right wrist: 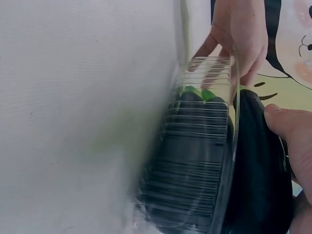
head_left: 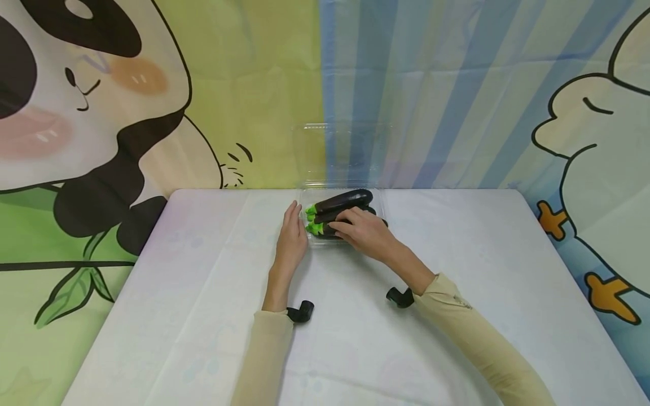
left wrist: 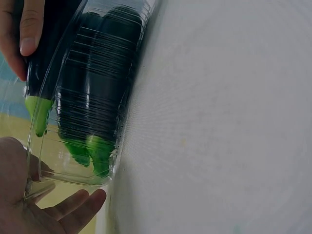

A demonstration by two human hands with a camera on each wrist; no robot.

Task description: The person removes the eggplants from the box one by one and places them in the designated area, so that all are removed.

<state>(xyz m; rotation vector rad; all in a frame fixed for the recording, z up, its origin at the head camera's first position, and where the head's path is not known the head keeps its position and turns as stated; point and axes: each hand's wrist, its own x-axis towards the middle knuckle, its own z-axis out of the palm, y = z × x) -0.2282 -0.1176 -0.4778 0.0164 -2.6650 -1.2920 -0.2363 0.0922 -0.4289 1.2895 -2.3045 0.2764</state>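
Several dark purple eggplants [head_left: 350, 198] with bright green caps lie in a clear plastic clamshell box [head_left: 383, 210], caps to the left. My right hand [head_left: 369, 232] holds the nearest eggplant [right wrist: 258, 165], thumb and fingers on its sides; in the right wrist view it sits above the box rim. Against the box's left end rests my left hand [head_left: 291, 239], its fingers fairly straight. The left wrist view shows lower eggplants [left wrist: 100, 83] through the ribbed box wall. My right hand partly hides the eggplants in the head view.
The box's clear lid [head_left: 345, 152] stands raised at the back, against the printed backdrop [head_left: 254, 84]. A white cloth covers the table [head_left: 203, 316], and the box sits near its far edge. Black wrist devices [head_left: 301, 312] stick out from both sleeves.
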